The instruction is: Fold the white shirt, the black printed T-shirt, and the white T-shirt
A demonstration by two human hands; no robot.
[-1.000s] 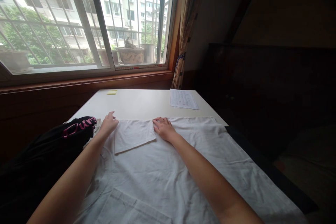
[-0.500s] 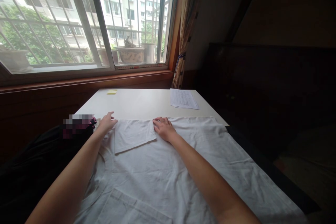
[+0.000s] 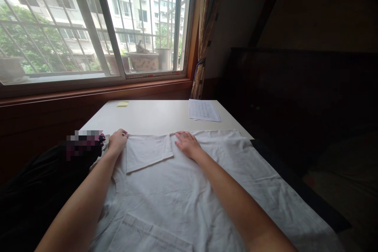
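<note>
A white T-shirt (image 3: 174,189) lies spread across the table with its neckline toward the left. One sleeve (image 3: 149,151) is folded inward near the far edge, and the other sleeve (image 3: 147,236) lies folded over the body close to me. At the far left corner, my left hand (image 3: 117,141) pinches the shirt's edge beside the folded sleeve. My right hand (image 3: 188,144) rests on the fabric just right of that sleeve, its fingers extended along the far edge.
Behind the shirt is the white tabletop (image 3: 153,116), with a yellow sticky note (image 3: 123,104) and printed papers (image 3: 204,110) on it. Dark cloth (image 3: 44,177) lies at the left. A window (image 3: 147,23) and a tied curtain (image 3: 201,67) stand beyond.
My left hand's fingers have gone from outstretched to closed on the shirt's edge. My right hand has shifted slightly right, off the folded sleeve's edge.
</note>
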